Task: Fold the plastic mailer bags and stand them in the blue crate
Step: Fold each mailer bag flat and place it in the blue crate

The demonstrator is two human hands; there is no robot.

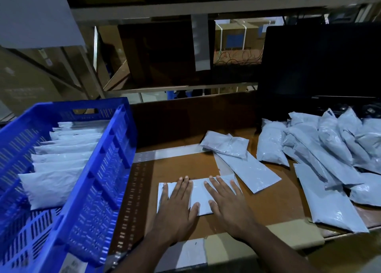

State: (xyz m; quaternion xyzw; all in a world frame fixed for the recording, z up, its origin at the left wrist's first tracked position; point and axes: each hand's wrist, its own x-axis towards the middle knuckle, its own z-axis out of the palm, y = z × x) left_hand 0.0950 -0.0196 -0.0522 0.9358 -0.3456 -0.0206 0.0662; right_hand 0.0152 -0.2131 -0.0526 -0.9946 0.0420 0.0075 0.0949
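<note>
Both palms flat, fingers straight and spread, on one mailer (pixel 199 196) just right of the crate (pixel 107 149): left hand (pixel 177 206) on its left half, right hand (pixel 228 206) on its right half. Nothing gripped. Lying on the cardboard (pixel 185 167). Inside the crate, a row of folded bags (pixel 61 157) standing on edge. Farther right of the crate, two loose mailers (pixel 237 155), then a pile (pixel 329 155) before a dark monitor (pixel 321 66).
</note>
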